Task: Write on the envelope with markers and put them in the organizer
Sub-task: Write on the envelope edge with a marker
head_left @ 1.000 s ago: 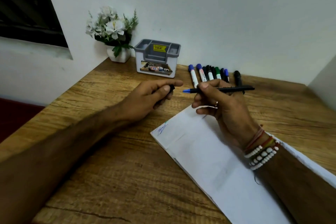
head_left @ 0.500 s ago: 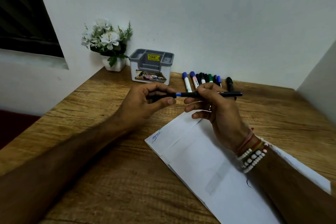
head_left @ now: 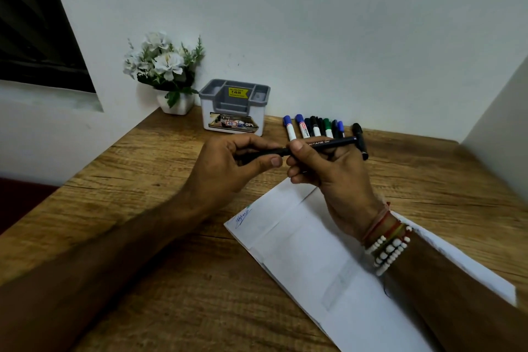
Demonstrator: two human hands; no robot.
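A black pen (head_left: 323,143) is held level above the wooden table between both hands. My right hand (head_left: 328,177) grips its barrel, while my left hand (head_left: 228,166) pinches the black cap on its left end; the blue tip is covered. Below them lies a long white envelope (head_left: 308,251) with blue writing at its near-left corner. A grey and white organizer (head_left: 234,107) stands against the wall, with no markers visible in it. Several markers (head_left: 314,127) with blue, black and green caps lie in a row to its right.
A white pot of white flowers (head_left: 165,71) stands in the back left corner beside the organizer. The wooden table (head_left: 128,194) meets a white wall behind and a white panel at the right. One black marker (head_left: 358,137) lies apart, right of the row.
My left hand has brought the cap up to the pen and slid it over the blue tip, which showed bare a second ago. The hands now meet at the pen.
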